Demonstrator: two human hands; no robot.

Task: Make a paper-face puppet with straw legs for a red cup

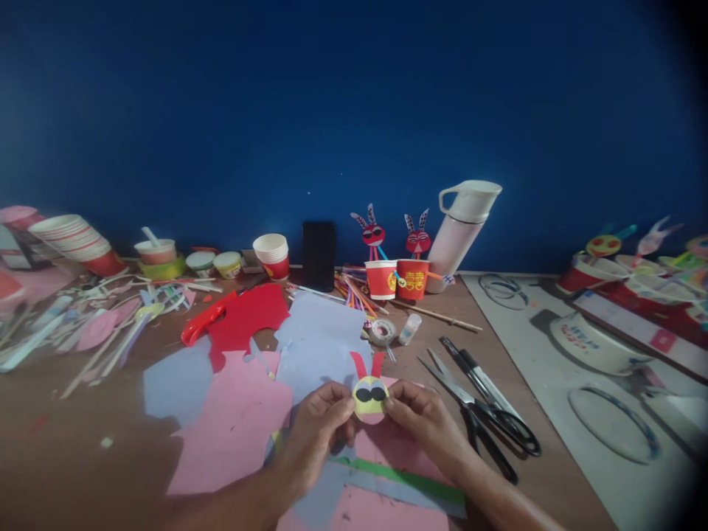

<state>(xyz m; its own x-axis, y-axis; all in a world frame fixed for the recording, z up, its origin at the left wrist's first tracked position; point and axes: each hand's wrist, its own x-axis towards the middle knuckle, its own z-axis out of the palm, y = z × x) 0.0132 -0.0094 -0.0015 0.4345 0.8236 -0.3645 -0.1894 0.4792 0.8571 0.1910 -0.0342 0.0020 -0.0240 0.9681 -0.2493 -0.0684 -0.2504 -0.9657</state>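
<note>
Both my hands hold a small round paper face (370, 398) above the table: yellow on top with two black oval eyes, pink below, and two red ears sticking up. My left hand (316, 435) pinches its left edge with fingers closed. My right hand (425, 420) pinches its right edge. Under the hands lie sheets of pink paper (232, 428) and pale blue paper (321, 339), plus a green strip (398, 476).
Black-handled scissors (487, 417) and a marker (479, 376) lie right of my hands. Behind are a tape roll (382, 331), two red cups with rabbit figures (397, 278), a white jug (462, 225), a red cutter (207, 321), red paper (246, 313), stacked cups (77, 240) and scraps at left.
</note>
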